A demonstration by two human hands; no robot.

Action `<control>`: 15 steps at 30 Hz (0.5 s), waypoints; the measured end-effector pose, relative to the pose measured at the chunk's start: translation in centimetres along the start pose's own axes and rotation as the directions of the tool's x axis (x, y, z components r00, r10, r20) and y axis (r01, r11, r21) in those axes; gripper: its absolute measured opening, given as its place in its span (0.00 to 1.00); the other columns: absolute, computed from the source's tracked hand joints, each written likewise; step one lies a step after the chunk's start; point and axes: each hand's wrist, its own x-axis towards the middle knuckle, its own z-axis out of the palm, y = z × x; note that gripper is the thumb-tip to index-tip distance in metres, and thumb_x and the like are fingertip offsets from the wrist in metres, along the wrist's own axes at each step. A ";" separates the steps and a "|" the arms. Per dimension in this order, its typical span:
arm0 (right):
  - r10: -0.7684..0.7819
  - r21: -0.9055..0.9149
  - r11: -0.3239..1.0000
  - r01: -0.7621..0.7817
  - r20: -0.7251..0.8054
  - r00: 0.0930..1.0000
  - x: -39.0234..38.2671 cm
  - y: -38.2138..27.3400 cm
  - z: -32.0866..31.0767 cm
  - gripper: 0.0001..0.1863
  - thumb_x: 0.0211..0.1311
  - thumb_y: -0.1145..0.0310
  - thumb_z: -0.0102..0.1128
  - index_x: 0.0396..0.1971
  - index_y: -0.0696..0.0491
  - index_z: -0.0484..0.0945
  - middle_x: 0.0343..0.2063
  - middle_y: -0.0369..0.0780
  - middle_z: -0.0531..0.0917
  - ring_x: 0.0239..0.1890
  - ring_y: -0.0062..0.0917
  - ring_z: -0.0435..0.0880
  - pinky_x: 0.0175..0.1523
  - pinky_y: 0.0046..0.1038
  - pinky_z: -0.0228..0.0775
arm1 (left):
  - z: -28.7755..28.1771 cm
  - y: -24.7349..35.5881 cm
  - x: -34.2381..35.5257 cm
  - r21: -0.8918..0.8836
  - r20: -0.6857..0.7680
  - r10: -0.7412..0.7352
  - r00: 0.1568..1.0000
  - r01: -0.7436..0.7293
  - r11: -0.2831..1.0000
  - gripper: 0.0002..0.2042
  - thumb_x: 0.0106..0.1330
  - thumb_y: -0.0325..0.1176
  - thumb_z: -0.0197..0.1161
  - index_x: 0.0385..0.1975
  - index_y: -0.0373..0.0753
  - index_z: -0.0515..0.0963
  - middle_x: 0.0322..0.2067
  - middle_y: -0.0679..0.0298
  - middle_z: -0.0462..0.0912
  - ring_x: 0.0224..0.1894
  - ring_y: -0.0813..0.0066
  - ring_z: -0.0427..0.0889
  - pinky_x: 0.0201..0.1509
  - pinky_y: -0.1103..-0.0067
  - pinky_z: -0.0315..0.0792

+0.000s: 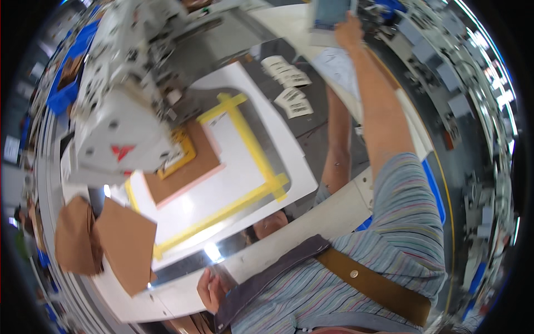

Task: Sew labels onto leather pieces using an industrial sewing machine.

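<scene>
My right arm reaches to the top of the view, where my right hand (pixel 349 34) touches the lower right of an upright panel with a bluish screen (pixel 328 14). One finger points up at it, and nothing shows in that hand. Low in the middle, my left hand (pixel 210 289) rests close to the table's front edge, its fingers loosely curled with nothing visible in them. Ahead of it lies a white template sheet (pixel 222 183) framed with yellow tape (pixel 253 145). A brown piece (pixel 192 172) with pinkish edging lies on it, partly under the sewing machine head (pixel 122 128).
Brown cut pieces (pixel 127 245) are at the table's left, one folded or bunched (pixel 78 236). Several pale printed labels (pixel 286 83) lie on the dark surface beyond the template. A blue bin (pixel 72 72) stands behind the machine. White paper (pixel 338 69) lies below the panel.
</scene>
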 end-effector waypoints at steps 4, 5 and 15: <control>-0.163 -0.257 0.922 0.289 0.419 0.893 -0.9 -2.2 0.7 0.23 0.74 0.54 0.47 0.59 0.48 0.82 0.73 0.50 0.63 0.74 0.46 0.62 0.74 0.51 0.61 | 1.1 3.8 2.4 0.283 -0.034 0.052 0.998 -0.041 0.958 0.16 0.54 0.14 0.70 0.43 0.33 0.83 0.51 0.47 0.84 0.53 0.53 0.84 0.54 0.69 0.81; -0.132 -0.195 0.953 0.230 0.415 0.900 -1.2 -1.9 0.3 0.24 0.74 0.53 0.46 0.60 0.47 0.81 0.74 0.50 0.62 0.75 0.46 0.60 0.73 0.52 0.61 | 1.0 4.0 2.6 0.285 -0.018 0.045 0.999 -0.037 0.958 0.15 0.54 0.14 0.71 0.41 0.34 0.83 0.50 0.48 0.85 0.52 0.53 0.85 0.54 0.69 0.81; -0.079 -0.195 0.960 0.200 0.498 0.864 0.4 -3.7 -0.9 0.25 0.76 0.52 0.43 0.61 0.47 0.80 0.75 0.53 0.57 0.77 0.48 0.55 0.74 0.53 0.59 | 0.8 3.7 3.4 0.331 -0.026 0.150 0.988 -0.133 0.934 0.14 0.53 0.15 0.71 0.38 0.36 0.83 0.46 0.53 0.88 0.46 0.54 0.88 0.49 0.69 0.83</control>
